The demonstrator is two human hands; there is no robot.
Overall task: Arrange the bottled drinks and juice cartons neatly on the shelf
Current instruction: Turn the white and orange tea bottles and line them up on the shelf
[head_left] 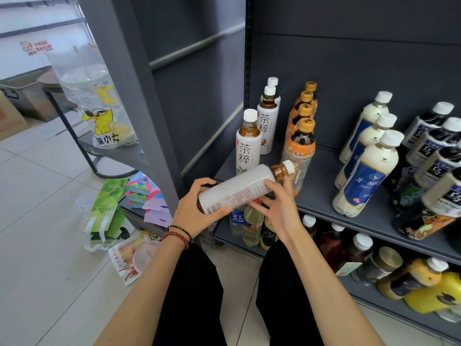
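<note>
Tea bottle [239, 189] (white label, white cap, brown tea showing at the neck) is lying near-horizontal in both hands. It's sitting just in front of and slightly below the front bottle [248, 143] of the white-label row. Cap end is pointing right of that bottle, toward the orange-cap row [299, 146]. It's not touching the shelf [321, 196] yet, just hanging over the front edge.

My read of the step: it's going upright and joining that white-label row.
- Small print and barcode are facing the camera now. I'd be spinning it so the big characters face out, matching the front bottle.
- Tip the cap up first, then lower the base flat, in line with the front bottle.
- Can't tell how much board is free in front of that bottle, since the held one is hiding it. If it's tight, I'd be pushing the row back first.
- The orange-cap row is standing just right of the front bottle, so I'd be keeping the swing tight to avoid clipping it.

Hands:
- Left hand [197, 208] is gripping the base end, thumb over the top and fingers wrapping underneath by the barcode. Beaded bracelets are on that wrist.
- Right hand [279, 206] is gripping the shoulder end just below the neck, fingers curling round the body.
- Both hands are closing firmly on the bottle, and neither is touching the front bottle.
</note>
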